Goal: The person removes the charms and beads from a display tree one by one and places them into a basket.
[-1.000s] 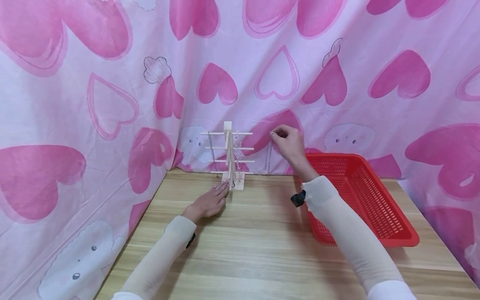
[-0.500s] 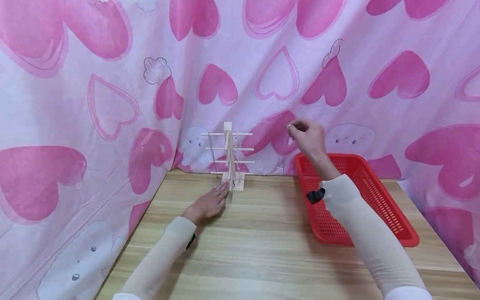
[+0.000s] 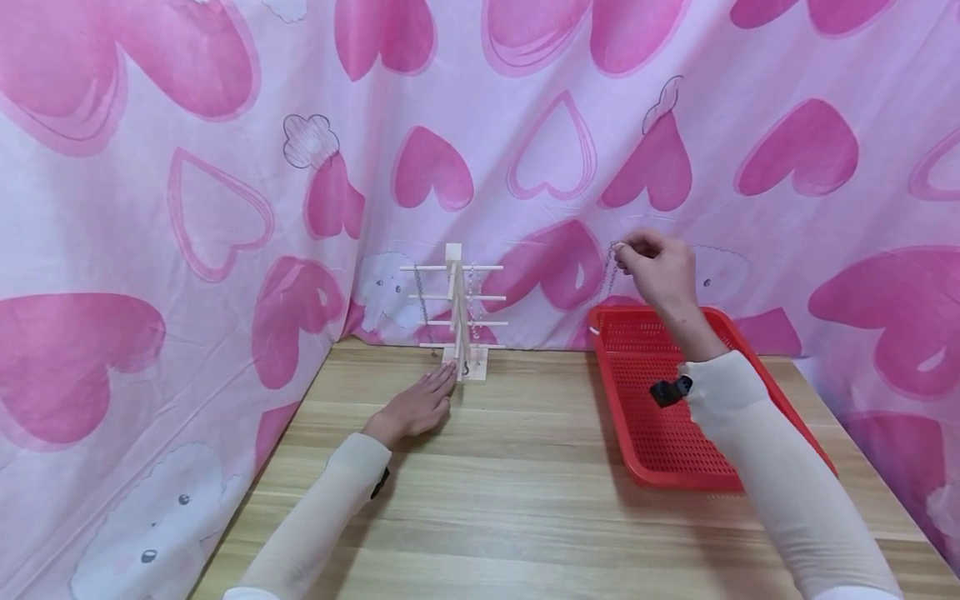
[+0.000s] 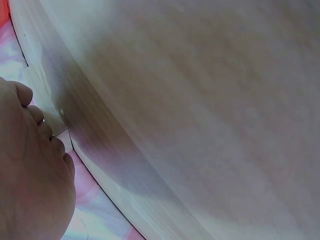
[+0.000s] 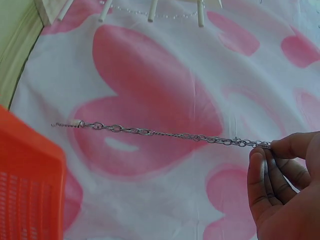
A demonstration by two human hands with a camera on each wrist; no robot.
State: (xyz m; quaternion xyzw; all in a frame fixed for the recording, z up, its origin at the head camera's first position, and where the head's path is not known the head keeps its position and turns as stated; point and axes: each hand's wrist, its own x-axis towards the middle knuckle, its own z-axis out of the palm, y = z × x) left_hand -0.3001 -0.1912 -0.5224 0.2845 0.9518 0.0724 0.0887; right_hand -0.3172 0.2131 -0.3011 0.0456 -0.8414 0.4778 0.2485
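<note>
Silver chain (image 5: 165, 133), pinched by right hand (image 3: 660, 271), has moved over the basket (image 3: 750, 350).

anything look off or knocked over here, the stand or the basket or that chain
Nothing stands out. The wooden stand is upright with the left hand flat at its base, the red basket sits level on the table, and the right hand pinches the chain, unbroken, above the basket.

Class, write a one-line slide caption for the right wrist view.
Right hand pinches a chain that hangs before the heart curtain, beside the red basket.
</note>
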